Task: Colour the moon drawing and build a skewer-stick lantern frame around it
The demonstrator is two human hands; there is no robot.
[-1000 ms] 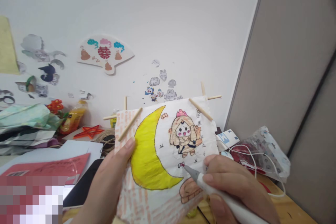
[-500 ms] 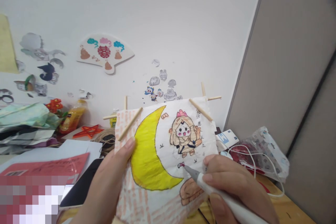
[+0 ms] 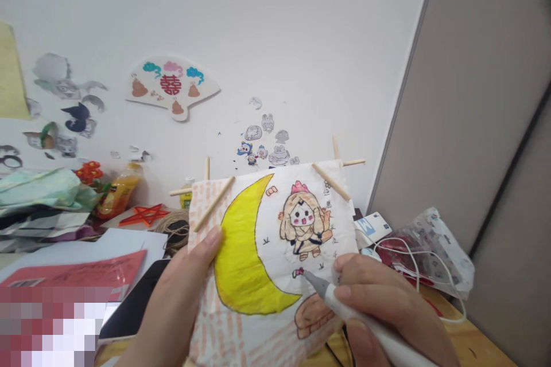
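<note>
The crinkled, stick-framed sheet has shifted slightly rightward.

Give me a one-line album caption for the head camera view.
Left hand gripping a moon drawing, right hand holding a white marker at its small bow.

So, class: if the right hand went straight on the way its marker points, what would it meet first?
Most likely the white sheet, at the small bow: the marker in the right hand has its tip there, though exact contact is hard to tell.
</note>
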